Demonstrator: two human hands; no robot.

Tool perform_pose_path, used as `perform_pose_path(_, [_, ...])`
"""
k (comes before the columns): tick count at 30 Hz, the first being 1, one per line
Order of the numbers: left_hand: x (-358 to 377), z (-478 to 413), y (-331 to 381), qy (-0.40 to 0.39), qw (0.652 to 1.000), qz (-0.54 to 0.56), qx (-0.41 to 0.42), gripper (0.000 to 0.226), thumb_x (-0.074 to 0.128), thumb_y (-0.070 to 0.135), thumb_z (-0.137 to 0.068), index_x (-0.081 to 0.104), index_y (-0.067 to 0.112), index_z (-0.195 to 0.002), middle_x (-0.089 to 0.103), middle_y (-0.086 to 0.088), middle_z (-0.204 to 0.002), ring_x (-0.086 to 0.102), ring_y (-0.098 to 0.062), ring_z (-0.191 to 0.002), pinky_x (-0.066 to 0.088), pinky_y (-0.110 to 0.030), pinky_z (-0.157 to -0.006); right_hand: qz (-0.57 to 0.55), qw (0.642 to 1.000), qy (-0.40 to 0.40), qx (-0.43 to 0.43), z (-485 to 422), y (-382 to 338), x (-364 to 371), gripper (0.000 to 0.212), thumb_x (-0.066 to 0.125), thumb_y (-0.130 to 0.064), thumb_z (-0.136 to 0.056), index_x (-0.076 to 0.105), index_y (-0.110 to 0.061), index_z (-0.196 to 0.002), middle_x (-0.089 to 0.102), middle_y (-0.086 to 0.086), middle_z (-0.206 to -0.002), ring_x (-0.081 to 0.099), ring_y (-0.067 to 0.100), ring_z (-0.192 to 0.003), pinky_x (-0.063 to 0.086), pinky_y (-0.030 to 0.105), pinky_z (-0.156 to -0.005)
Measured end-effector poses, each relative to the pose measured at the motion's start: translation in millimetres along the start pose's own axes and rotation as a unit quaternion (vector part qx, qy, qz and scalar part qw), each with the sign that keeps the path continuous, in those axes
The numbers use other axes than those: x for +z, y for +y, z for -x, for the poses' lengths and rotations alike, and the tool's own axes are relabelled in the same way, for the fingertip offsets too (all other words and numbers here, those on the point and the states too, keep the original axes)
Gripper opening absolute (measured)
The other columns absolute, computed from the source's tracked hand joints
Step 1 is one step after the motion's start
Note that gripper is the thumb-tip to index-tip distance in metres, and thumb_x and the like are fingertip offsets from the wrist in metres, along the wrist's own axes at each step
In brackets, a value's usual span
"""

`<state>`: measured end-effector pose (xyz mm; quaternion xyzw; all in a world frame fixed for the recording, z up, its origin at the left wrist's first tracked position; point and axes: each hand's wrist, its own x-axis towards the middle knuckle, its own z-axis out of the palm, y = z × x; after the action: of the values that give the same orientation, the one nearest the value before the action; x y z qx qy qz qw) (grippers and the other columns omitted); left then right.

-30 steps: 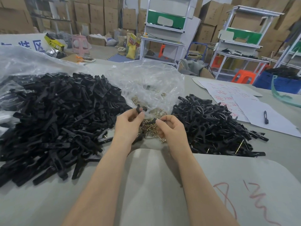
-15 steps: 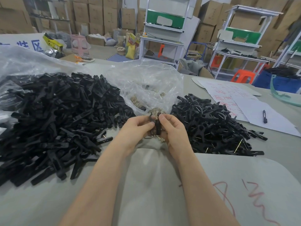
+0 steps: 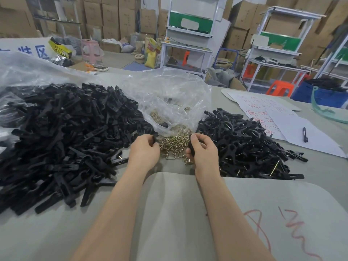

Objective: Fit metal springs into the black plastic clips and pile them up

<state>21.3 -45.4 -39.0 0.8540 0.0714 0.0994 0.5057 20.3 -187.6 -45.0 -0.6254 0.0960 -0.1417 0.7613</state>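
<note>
Hands: apart, one on each side of the springs.
Left hand [image 3: 144, 152]: lower centre, fingers curled in. There is a dark speck at the fingertips, but I cannot tell whether I am pinching anything.
Right hand [image 3: 204, 152]: thumb and fingers clamped on one black clip [image 3: 190, 147], held just right of the springs.
Springs [image 3: 174, 144]: brassy heap at centre frame, spilling from the mouth of the clear plastic bag [image 3: 169, 102]. It sits between my hands so either one can reach it.
Loose clips [image 3: 62, 132]: big heap filling the left half, on the tabletop [image 3: 47, 232]. This looks like the supply side.
Fitted pile [image 3: 244, 146]: smaller heap right of centre, with metal ends poking out. It lies close beside my right hand, so the drop is short.
Step, my guess: either pick up a spring next or drop this clip on the pile. I cannot see whether it carries a spring.
</note>
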Motion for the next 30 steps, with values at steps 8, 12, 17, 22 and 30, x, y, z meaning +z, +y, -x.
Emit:
perform_pose_path(8, [4, 4, 13, -0.078, 0.973, 0.217, -0.024, 0.020, 0.062, 0.006, -0.090, 0.066, 0.008, -0.109, 0.069, -0.008, -0.099, 0.064, -0.022, -0.096, 0.048, -0.037, -0.097, -0.070, 0.994, -0.079, 0.010, 6, -6, 5, 0.017, 0.057, 0.003, -0.091, 0.064, -0.010, -0.101, 0.069, 0.004, -0.089, 0.070, 0.010, -0.073, 0.054, 0.016, -0.068])
perform_pose_path(12, [10, 6, 12, -0.101, 0.964, 0.245, -0.034, 0.011, 0.064, 0.007, -0.089, 0.065, 0.015, -0.095, 0.068, -0.008, -0.089, 0.065, -0.021, -0.087, 0.051, -0.042, -0.095, -0.009, 0.996, -0.088, -0.025, 8, -5, 7, 0.017, 0.062, 0.000, -0.089, 0.067, -0.015, -0.092, 0.073, -0.006, -0.081, 0.068, 0.008, -0.077, 0.055, 0.017, -0.071])
perform_pose_path(17, [10, 4, 9, -0.103, 0.954, 0.278, -0.035, 0.014, 0.063, 0.004, -0.088, 0.064, 0.017, -0.088, 0.066, 0.000, -0.078, 0.063, -0.012, -0.074, 0.053, -0.032, -0.084, 0.037, 0.993, -0.097, -0.048, 10, -5, 8, 0.021, 0.062, 0.001, -0.088, 0.068, -0.019, -0.088, 0.073, 0.003, -0.090, 0.069, 0.015, -0.088, 0.054, 0.024, -0.083])
perform_pose_path(22, [11, 3, 7, -0.102, 0.954, 0.280, -0.030, 0.012, 0.063, 0.003, -0.089, 0.065, 0.014, -0.094, 0.067, -0.002, -0.079, 0.064, -0.015, -0.078, 0.053, -0.033, -0.086, 0.063, 0.991, -0.101, -0.065, 12, -5, 9, 0.021, 0.060, 0.002, -0.088, 0.070, -0.017, -0.090, 0.073, 0.007, -0.095, 0.068, 0.014, -0.089, 0.054, 0.025, -0.086])
perform_pose_path(30, [9, 3, 6, -0.117, 0.940, 0.318, -0.033, 0.011, 0.067, 0.006, -0.087, 0.066, 0.015, -0.091, 0.071, -0.003, -0.081, 0.071, -0.010, -0.076, 0.055, -0.024, -0.078, 0.060, 0.992, -0.108, -0.036, 13, -10, 8, 0.024, 0.051, 0.001, -0.093, 0.070, -0.013, -0.096, 0.070, 0.002, -0.087, 0.063, 0.010, -0.077, 0.053, 0.024, -0.077])
